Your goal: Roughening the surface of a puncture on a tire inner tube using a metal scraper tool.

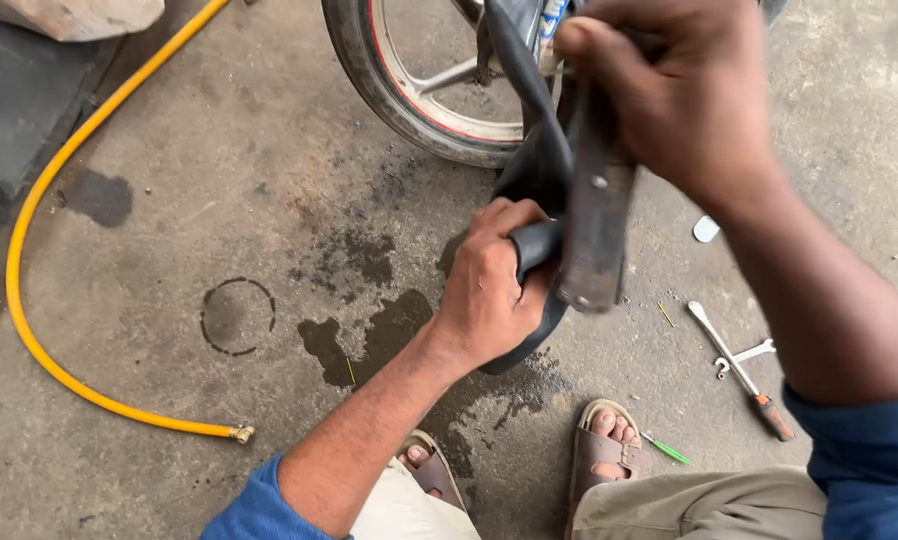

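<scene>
Knees in khaki trousers (669, 505) and two brown sandals (601, 450) are seen nearest, planted on the stained concrete floor (219, 200). Left hand (489, 290) is extended forward from a blue sleeve, wrist straight, fingers (499, 225) curled shut round a fold of the black inner tube (541, 160), thumb side tucked under the fold. Tube is held above the floor between the sandals and the wheel (409, 90), one loop hanging below the left hand. Right hand (679, 100) is raised higher and farther out, forearm angled down from the upper right, fingers closed over the top of a flat dark metal tool (597, 220) whose lower end rests against the tube fold. Judgement: fold should be kept taut and pinned by the left hand, tool face kept flat on the rubber, short controlled strokes, edge kept off to avoid nicking. Screwdriver (744, 375) and small spanner (749, 355) lie to the right; yellow hose (29, 300) curves along the left.
</scene>
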